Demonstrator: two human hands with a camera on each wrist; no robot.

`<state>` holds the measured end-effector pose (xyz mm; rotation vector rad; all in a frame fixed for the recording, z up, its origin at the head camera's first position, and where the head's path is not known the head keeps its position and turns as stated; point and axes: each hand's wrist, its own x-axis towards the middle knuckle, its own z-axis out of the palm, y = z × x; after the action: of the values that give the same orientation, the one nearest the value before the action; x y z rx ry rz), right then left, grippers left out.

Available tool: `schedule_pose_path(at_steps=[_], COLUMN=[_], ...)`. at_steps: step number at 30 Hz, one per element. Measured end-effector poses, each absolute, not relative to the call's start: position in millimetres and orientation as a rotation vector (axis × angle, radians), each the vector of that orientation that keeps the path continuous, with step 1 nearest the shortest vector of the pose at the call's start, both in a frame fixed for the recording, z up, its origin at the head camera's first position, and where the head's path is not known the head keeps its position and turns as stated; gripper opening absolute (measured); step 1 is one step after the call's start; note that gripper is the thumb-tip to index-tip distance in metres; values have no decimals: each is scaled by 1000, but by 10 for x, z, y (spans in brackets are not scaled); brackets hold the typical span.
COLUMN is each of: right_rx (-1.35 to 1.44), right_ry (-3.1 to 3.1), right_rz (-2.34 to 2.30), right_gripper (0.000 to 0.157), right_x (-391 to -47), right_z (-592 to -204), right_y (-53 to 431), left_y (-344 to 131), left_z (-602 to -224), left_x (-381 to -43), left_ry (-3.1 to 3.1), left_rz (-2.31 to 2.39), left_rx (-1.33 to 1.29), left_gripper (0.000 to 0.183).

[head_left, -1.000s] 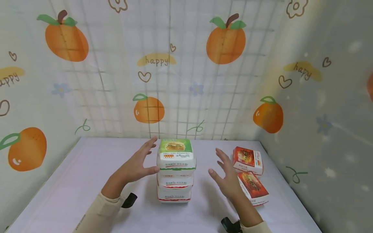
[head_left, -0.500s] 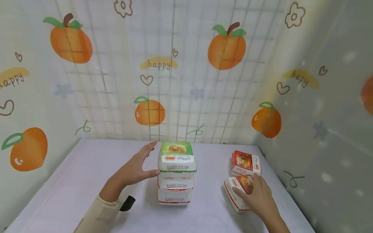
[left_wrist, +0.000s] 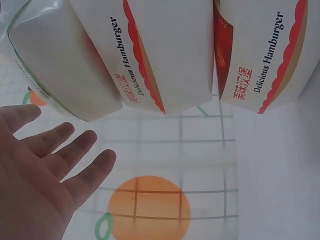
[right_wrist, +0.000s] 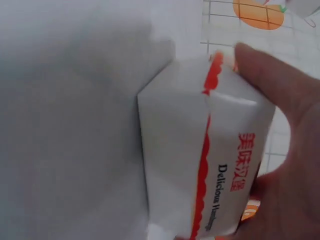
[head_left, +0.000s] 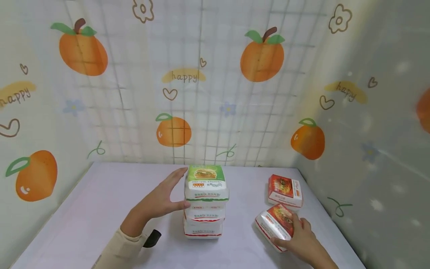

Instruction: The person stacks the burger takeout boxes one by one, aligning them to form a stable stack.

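Three hamburger boxes stand stacked in the middle of the table in the head view. The top box (head_left: 206, 189) has a green lid with a burger picture; the middle box (head_left: 205, 214) and bottom box (head_left: 203, 230) carry red scalloped trim. My left hand (head_left: 157, 201) is beside the stack's left side, fingers spread, the thumb tip right at the top box's lower edge. In the left wrist view, its fingers (left_wrist: 82, 170) stretch close to the boxes. On the right, my right hand (head_left: 304, 239) grips a red-topped hamburger box (head_left: 273, 224), thumb at its near side and fingers over the far side.
Another red-topped hamburger box (head_left: 285, 191) lies just behind the gripped one, near the right table edge. The white table (head_left: 84, 220) meets a curtain (head_left: 131, 112) printed with oranges at the back and sides.
My right hand has moved right from near the stack and taken hold of the nearer red-topped box, which has shifted left and turned. My left hand stays beside the stack.
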<state>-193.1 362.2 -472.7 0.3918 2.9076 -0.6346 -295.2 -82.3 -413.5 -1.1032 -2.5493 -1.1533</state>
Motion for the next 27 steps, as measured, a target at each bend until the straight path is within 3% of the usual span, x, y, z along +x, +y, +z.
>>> schedule_pose_path(at_steps=[5,16,27], right_rx=[202,133,-50], right_ry=[2972,2930,3082], right_rz=[-628,-618,-699], right_gripper=[131,123,125], right_x=[-1977,-2018,-2216], right_z=[-4812,-5003,-4766], right_y=[3642,3521,3326], left_y=[-827,-833,-875], left_z=[-4149,-4231,-4031], left_x=[-2923,-2789,-2909], left_ry=[-2565,-2600,-2565], left_rz=[-1151,-1178,-1112], left_rx=[-1065,-1023,-1010], left_gripper=[101,101,104])
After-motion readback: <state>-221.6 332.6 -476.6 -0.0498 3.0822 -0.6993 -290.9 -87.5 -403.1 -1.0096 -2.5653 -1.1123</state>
